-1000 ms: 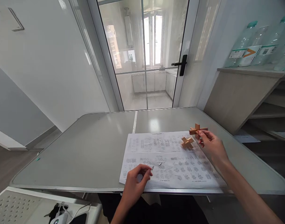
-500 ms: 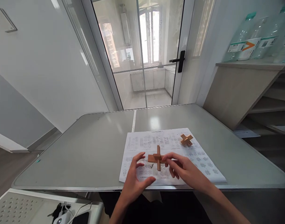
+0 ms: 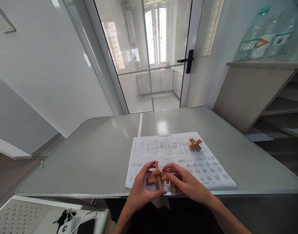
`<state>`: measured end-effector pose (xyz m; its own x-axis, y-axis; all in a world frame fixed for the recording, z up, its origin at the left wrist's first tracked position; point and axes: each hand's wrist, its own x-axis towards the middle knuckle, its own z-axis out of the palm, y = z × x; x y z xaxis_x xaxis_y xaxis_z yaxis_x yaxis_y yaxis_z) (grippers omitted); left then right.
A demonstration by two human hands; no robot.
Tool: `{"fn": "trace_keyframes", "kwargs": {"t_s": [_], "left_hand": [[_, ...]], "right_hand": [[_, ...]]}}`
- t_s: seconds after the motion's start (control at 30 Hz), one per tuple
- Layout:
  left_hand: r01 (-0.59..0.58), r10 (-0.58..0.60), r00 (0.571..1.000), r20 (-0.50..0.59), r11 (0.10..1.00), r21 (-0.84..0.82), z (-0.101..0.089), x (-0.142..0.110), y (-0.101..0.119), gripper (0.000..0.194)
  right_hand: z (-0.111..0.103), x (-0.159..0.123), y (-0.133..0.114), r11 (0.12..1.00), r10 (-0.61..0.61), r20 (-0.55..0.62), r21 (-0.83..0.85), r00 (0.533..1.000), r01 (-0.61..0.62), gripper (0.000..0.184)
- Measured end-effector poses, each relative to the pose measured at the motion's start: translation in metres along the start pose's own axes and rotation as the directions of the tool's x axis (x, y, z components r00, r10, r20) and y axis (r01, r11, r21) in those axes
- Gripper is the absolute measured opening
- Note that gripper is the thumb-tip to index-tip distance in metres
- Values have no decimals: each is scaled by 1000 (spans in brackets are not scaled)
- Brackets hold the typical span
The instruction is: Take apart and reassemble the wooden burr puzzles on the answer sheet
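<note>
A cross-shaped wooden puzzle (image 3: 157,175) is held between both hands, just above the near edge of a printed sheet (image 3: 161,148). My left hand (image 3: 142,185) grips the ends of its upright stick between fingers and thumb. The fingers of my right hand (image 3: 184,182) pinch the right end of its flat piece. Farther back, a second wooden puzzle (image 3: 195,144), lighter and star-like, rests on the sheet's upper right, apart from both hands. Rows of small diagrams cover the sheet, partly hidden by my hands.
The sheet lies on a grey table (image 3: 102,156) with a metal rim. Below left, a white perforated surface (image 3: 24,214) bears keys, a cable and a dark phone (image 3: 86,226). Plastic bottles (image 3: 253,35) stand on a shelf at right. A glass door (image 3: 149,58) is behind the table.
My right hand has brought the cross-shaped puzzle from the sheet's right side leftward and nearer to me. My left hand opened, then took hold of it too. The lighter puzzle stayed put.
</note>
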<state>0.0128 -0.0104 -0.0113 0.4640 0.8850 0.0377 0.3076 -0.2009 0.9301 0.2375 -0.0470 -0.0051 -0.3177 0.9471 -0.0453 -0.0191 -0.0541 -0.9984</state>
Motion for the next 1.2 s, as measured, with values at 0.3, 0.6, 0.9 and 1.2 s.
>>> {"fn": "trace_keyframes", "kwargs": {"t_s": [0.3, 0.6, 0.9, 1.2], "left_hand": [[-25, 26, 999, -21, 999, 44, 1, 0, 0, 91], [-68, 72, 996, -44, 995, 79, 5, 2, 1, 92], [-146, 153, 986, -67, 985, 96, 9, -1, 2, 90], [-190, 198, 978, -59, 975, 118, 10, -2, 2, 86]], "right_hand": [[6, -1, 8, 1000, 28, -56, -9, 998, -29, 47], [4, 0, 9, 1000, 29, -8, 12, 1000, -28, 51], [4, -4, 6, 999, 27, 30, -29, 999, -26, 46], [3, -7, 17, 931, -136, 45, -337, 990, 143, 29]]}}
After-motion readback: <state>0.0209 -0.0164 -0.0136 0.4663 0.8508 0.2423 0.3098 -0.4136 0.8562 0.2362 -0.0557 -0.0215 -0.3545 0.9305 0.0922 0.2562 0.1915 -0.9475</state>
